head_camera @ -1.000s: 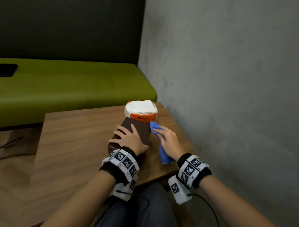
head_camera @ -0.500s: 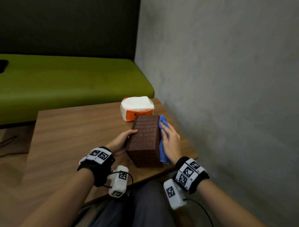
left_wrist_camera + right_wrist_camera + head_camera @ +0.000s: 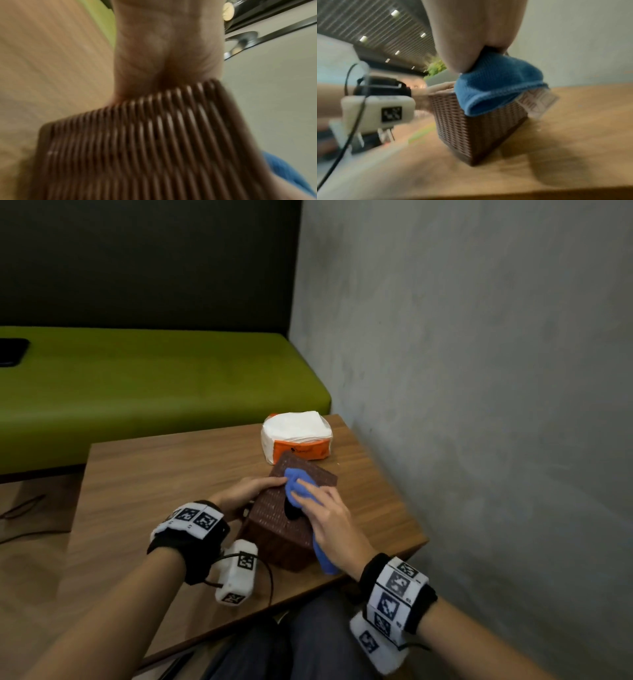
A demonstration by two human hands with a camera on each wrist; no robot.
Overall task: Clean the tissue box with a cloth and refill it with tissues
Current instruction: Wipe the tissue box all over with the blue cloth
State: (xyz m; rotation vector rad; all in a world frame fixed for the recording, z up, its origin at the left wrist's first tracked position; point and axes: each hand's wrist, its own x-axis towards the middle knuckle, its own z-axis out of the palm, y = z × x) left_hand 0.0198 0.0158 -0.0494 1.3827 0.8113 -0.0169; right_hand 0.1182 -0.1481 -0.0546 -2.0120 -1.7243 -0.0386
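- One box (image 3: 295, 517) is seen, dark brown and brick-shaped, its walls woven in fine ribbed rows like wicker; it stands on the table (image 3: 164, 474) near the front right corner.
- In the left wrist view the weave (image 3: 137, 148) is shown as parallel ridges with pale gaps between them.
- A dark slot in the top of the box is partly covered by the cloth (image 3: 297, 489) and the right hand (image 3: 329, 520).
- One cloth is counted: blue, soft, finely knitted, with a stitched hem, bunched on top of the box and draped over its near right edge; a white label (image 3: 539, 100) hangs from it, its print blurred.
- The cloth is pressed onto the box top by the right hand, with fingers laid fairly straight over it; how much of the cloth is gripped under the palm cannot be told.
- The left side of the box is held by the left hand (image 3: 246, 491), fingers curled over the top edge; its fingertips are hidden in the left wrist view, where only the palm (image 3: 168, 47) is shown.
- One tissue pack (image 3: 297, 436) is counted: a rounded block of white tissues in a wrapper with an orange band, lying just behind the box; whether they touch cannot be made out.
- The table is wood-grained laminate, rectangular, set against a rough grey wall (image 3: 479, 371).
- One green padded bench (image 3: 154, 385) is seen behind the table; a flat black object (image 3: 12, 350) on it is cut off by the left edge.
- Both wrist views are blurred.
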